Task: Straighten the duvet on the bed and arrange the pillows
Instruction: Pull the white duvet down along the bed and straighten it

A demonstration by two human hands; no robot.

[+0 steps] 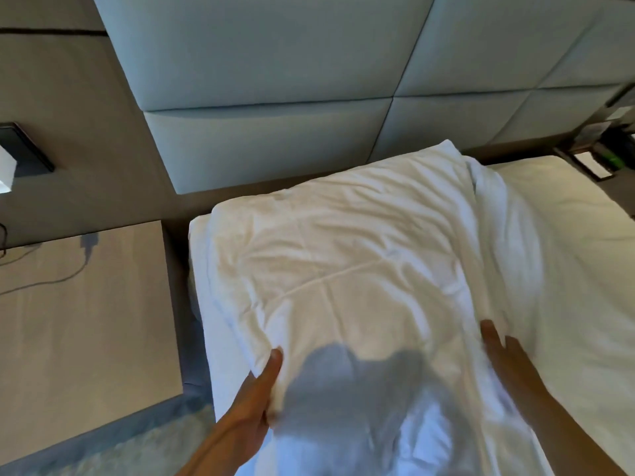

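Crumpled white duvet (343, 269) lies folded over the head of the bed (556, 194), below the padded headboard (275, 80). Left hand (254, 400) pinches its near-left edge. Right hand (508, 355), blurred, seems flat against the right fold, grip apparently released.

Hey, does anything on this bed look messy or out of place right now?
Yes. The white duvet is creased and bunched into a narrow strip on the left side, leaving the mattress sheet bare on the right. No pillow shows at the headboard.

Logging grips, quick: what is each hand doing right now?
Left hand: grips the duvet edge.
Right hand: open, fingers straight against the duvet.
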